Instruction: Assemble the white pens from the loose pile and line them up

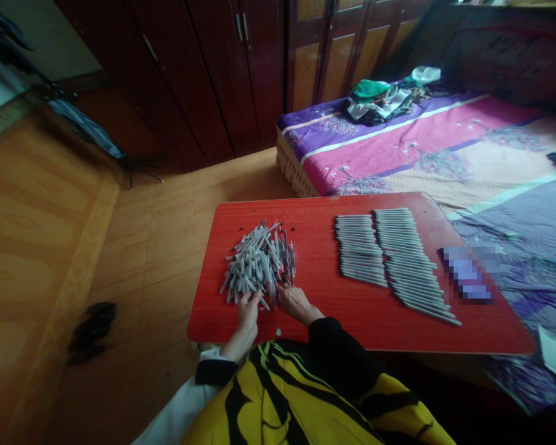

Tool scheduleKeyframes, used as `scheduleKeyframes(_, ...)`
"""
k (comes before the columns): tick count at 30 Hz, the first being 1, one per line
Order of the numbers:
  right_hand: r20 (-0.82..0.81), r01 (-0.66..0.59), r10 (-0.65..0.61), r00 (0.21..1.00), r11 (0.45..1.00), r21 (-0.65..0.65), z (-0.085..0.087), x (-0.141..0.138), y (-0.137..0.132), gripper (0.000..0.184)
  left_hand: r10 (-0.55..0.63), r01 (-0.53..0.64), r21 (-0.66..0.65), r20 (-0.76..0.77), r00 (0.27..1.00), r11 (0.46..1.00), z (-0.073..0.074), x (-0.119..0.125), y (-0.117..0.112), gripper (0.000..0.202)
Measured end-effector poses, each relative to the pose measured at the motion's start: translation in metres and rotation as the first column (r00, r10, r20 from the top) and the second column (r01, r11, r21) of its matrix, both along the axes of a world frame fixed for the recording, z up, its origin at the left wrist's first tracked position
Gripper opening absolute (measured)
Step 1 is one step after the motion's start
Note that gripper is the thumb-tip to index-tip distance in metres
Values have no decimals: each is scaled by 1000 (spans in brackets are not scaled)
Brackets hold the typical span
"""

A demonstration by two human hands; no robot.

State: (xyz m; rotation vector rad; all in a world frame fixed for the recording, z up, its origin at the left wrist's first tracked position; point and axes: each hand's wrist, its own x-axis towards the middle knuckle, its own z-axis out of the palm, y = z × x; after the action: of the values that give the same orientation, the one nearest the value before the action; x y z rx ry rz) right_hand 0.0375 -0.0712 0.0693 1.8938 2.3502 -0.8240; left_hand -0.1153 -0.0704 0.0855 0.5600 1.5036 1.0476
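Left hand (249,307): fingers laid onto the loose pen pile (258,258), grasp not discernible.
Right hand (294,301): placed at pile's edge, grip unclear.

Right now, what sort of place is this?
Likely a home bedroom: a bed with a purple-pink quilted cover, dark wooden wardrobe doors beyond it, and a low red table beside the bed holding a loose pile of pen-like sticks.

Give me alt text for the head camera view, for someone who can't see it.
A person's left hand and right hand touch the near edge of a loose pile of grey sticks on a red table. Two neat rows of sticks lie to its right, with a bed behind.
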Motion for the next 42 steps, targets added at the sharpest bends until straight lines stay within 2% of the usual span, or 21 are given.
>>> scheduleKeyframes(3, -28, -37, 37, 999, 999, 5, -3, 2, -1, 25, 16, -16, 0, 51, 999, 1000, 2, 2, 1, 38)
scheduleKeyframes(6, -60, -18, 19, 998, 1000, 25, -7, 7, -5, 21, 26, -27, 1, 118, 993, 1000, 5, 5, 2, 35)
scheduleKeyframes(16, -254, 266, -232, 939, 957, 112, 5, 10, -38, 15, 43, -47, 7, 293, 955, 999, 7, 16, 4, 28)
scheduleKeyframes(25, -341, 414, -353, 871, 902, 124, 10, 16, -42, 11, 21, -30, 25, 315, 949, 999, 13, 27, 5, 23)
scheduleKeyframes(36, -367, 459, -393, 843, 882, 111, 17, 15, -42, 11, -77, 58, 68, 313, 947, 996, 12, 33, 1, 29)
scheduleKeyframes(42, -558, 499, -396, 730, 866, 37, 29, 15, -43, 17, -92, 77, 62, 311, 946, 995, 15, 34, 0, 31)
